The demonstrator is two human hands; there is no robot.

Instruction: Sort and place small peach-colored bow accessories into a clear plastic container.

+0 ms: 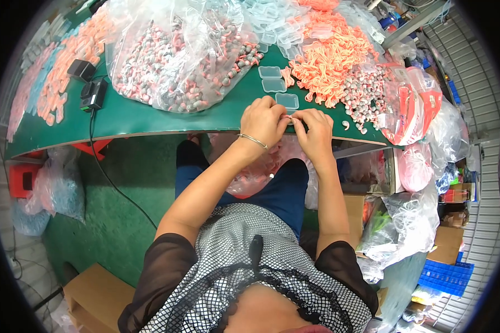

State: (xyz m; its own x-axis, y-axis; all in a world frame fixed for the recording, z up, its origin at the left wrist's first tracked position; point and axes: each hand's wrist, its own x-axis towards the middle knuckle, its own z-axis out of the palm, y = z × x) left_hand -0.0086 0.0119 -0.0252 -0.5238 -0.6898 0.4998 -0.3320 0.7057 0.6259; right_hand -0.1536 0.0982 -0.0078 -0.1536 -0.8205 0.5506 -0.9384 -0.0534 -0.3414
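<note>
My left hand [264, 122] and my right hand [313, 130] meet at the table's near edge, fingertips pinched together on something small and pale that I cannot make out. Just beyond them lies a small clear plastic case [286, 101], and farther back an open clear case [272, 79] with an orange cord bundle [287, 76] beside it. To the right of my right hand is a pile of small grey-and-pink pieces [364, 94], with a couple of loose ones near the edge. A heap of orange cords [330, 61] spreads behind that pile.
A big clear bag [175, 61] of grey-and-pink pieces fills the table's middle. Black devices [93, 94] with a hanging cable [108, 177] sit left. Flat orange pieces [80, 44] line the far left; clear cases [278, 25] pile at the back. Plastic bags [408, 222] crowd the right.
</note>
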